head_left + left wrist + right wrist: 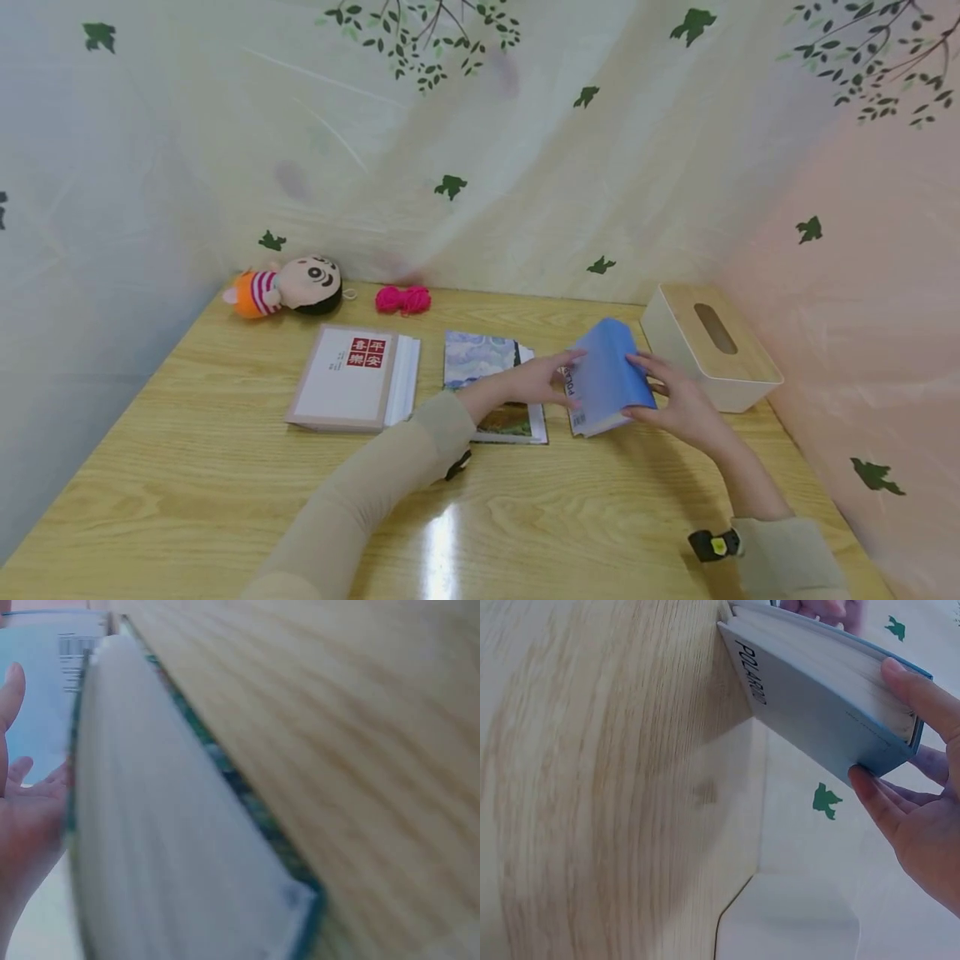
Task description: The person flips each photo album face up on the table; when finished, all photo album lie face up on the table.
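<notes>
A blue book with POLAROID lettering (603,375) is tilted on the table, its right side raised. My right hand (678,404) grips that raised edge, with thumb and fingers on opposite covers in the right wrist view. At its lower left side is my left hand (534,382), thumb and fingers spread beside the cover; whether they touch it I cannot tell. Under my left forearm lies a book with a painted landscape cover (480,354); its white page block (165,810) fills much of the left wrist view.
A white book with red character squares (337,383) lies left on the wooden table (225,492). Behind are a doll (288,287) and a pink yarn bundle (403,300). A white tissue box with wooden lid (712,350) stands close right of the blue book.
</notes>
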The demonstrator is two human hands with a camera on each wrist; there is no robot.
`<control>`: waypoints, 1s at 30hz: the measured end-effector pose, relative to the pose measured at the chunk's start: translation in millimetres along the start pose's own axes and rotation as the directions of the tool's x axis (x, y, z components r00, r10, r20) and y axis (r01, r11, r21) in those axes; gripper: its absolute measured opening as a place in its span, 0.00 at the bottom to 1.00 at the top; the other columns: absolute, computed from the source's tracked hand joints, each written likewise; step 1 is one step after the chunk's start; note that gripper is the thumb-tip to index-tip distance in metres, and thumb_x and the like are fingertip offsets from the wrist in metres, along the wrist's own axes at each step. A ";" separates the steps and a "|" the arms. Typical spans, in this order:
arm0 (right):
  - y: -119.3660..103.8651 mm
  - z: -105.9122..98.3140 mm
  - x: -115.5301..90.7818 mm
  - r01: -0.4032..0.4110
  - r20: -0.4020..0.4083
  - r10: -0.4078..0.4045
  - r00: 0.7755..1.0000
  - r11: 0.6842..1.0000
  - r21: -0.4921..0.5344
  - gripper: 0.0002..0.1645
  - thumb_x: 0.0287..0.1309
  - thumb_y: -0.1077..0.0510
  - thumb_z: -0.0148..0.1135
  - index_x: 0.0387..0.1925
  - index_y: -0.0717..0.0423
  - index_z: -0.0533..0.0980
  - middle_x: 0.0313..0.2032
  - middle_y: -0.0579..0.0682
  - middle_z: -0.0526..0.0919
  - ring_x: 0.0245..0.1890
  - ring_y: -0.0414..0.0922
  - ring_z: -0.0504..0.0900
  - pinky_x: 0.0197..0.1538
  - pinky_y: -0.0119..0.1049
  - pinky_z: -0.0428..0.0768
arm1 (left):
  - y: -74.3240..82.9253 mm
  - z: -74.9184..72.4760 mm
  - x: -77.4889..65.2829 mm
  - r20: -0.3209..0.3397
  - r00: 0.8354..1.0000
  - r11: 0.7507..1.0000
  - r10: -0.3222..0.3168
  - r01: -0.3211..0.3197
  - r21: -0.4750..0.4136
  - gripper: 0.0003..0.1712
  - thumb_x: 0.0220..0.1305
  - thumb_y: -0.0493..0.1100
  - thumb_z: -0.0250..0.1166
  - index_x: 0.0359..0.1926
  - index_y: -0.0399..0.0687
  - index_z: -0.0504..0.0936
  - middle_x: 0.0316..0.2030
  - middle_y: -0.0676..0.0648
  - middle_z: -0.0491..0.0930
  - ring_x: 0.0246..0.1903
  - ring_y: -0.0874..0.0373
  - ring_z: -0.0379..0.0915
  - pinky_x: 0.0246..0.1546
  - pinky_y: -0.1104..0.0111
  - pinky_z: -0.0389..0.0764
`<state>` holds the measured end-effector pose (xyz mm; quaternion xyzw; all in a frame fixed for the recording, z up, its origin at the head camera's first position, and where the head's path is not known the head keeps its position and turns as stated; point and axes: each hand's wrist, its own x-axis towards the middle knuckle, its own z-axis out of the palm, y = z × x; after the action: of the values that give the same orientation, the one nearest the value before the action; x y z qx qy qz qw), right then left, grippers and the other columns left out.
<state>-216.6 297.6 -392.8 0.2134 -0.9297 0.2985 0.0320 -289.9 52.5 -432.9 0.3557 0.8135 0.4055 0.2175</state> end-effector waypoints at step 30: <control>-27.5 9.7 2.9 0.074 0.014 -0.077 0.997 0.986 0.151 0.42 0.48 0.59 0.65 0.64 0.54 0.58 0.63 0.62 0.57 0.55 0.62 0.66 0.48 0.53 0.73 | 19.8 -32.4 12.8 -0.194 0.981 0.998 -0.020 0.009 -0.057 0.41 0.58 0.60 0.55 0.68 0.65 0.45 0.67 0.50 0.50 0.51 0.49 0.70 0.39 0.65 0.78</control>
<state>-207.1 270.9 -385.3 0.2534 -0.8960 0.3643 0.0179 -311.1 54.1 -398.9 0.3022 0.8218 0.4593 0.1498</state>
